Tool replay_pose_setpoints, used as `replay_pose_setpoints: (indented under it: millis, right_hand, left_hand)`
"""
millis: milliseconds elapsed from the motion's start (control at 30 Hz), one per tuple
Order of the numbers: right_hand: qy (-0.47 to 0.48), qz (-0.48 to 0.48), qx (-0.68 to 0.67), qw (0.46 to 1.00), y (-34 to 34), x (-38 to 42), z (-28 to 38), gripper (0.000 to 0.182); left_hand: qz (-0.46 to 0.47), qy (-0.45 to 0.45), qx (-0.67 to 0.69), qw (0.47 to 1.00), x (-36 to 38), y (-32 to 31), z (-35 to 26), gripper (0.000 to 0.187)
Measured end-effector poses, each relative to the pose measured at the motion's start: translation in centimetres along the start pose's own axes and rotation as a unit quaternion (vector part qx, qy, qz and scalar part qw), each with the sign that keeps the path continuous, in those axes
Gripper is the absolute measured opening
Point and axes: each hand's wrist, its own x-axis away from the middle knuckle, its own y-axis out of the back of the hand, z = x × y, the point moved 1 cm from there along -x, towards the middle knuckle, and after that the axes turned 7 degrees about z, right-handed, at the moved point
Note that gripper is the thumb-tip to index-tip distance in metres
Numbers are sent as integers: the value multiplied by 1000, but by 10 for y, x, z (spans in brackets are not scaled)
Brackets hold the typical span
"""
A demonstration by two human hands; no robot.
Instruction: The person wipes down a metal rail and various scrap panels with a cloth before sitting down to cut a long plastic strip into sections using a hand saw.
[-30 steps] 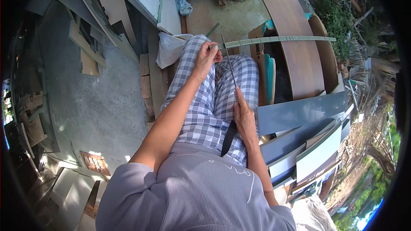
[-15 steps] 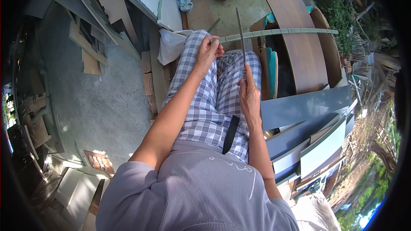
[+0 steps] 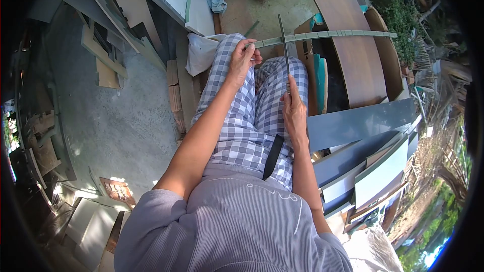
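A long, thin, green bamboo-like strip [image 3: 348, 34] with dark cross marks runs from my left hand out to the right, over the brown board. My left hand [image 3: 244, 60] is closed on its near end, pinching it above my left knee. In my right hand [image 3: 294, 108] is a long narrow knife [image 3: 284, 43], the index finger stretched along it. The blade points away from me and crosses the strip a short way right of my left fingers; whether it touches cannot be made out. My right hand is above my right thigh. The handle is mostly hidden by the fingers.
To my right stand a large brown board [image 3: 360, 70], an open cardboard box [image 3: 306, 70] and stacked grey panels [image 3: 360, 121]. Left of me is concrete floor [image 3: 126, 116] with leaning wood offcuts [image 3: 101, 53]. A white cloth sack [image 3: 199, 53] lies by my left knee.
The knife has shifted slightly toward me, its tip lower in view. The strip and my left hand have moved a little away from me. Both grips are the same.
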Motion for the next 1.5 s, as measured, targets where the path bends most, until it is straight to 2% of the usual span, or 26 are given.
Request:
replay_pose_setpoints:
  millis: [133, 200, 233, 300, 467, 500, 533, 733, 1067, 1167, 1300, 1367, 1400, 1500]
  right_hand:
    - [7, 19, -3, 1000, -2, -1, -1, 50]
    - [23, 12, 11, 1000, -5, -3, -2, 51]
    - [38, 6, 25, 999, -6, -4, -2, 51]
    - [56, 0, 36, 998, -9, -6, -3, 50]
    - [65, 3, 32, 997, -7, -14, 4, 49]
    - [37, 21, 18, 999, -3, -14, 8, 49]
    - [8, 41, 4, 999, -1, -15, 11, 48]
    - [43, 41, 54, 997, 10, -53, 31, 48]
    - [-8, 39, 16, 999, 5, -4, 12, 50]
    - [-5, 39, 24, 999, 7, -34, 29, 49]
    - [53, 25, 32, 998, 10, -67, 44, 48]
    - [55, -53, 11, 997, 29, -58, 61, 45]
    - [26, -51, -29, 998, 37, -53, 58, 44]
    - [-13, -30, 18, 999, 50, -44, 33, 43]
  left_hand:
    - [9, 19, -5, 1000, -4, 6, -11, 27]
    - [13, 5, -126, 992, -13, 8, -22, 27]
    - [12, 4, -126, 992, -17, 7, -28, 27]
    - [-40, -65, -288, 955, -27, 8, -39, 25]
    - [-84, -101, -406, 904, -36, 10, -35, 33]
    - [-85, -98, -429, 894, -36, 10, -36, 36]
    - [-86, -99, -429, 894, -36, 10, -36, 36]
    - [-83, -104, -416, 899, -30, 7, -40, 41]
    - [-102, -86, -427, 895, -35, 7, -41, 43]
    - [-91, -90, -419, 899, -28, 3, -43, 42]
    - [-97, -94, -402, 906, -31, 5, -44, 43]
    - [-104, -91, -400, 906, -33, 9, -43, 44]
    - [-110, -87, -397, 907, -34, 11, -42, 44]
    - [-109, -85, -394, 909, -34, 12, -43, 45]
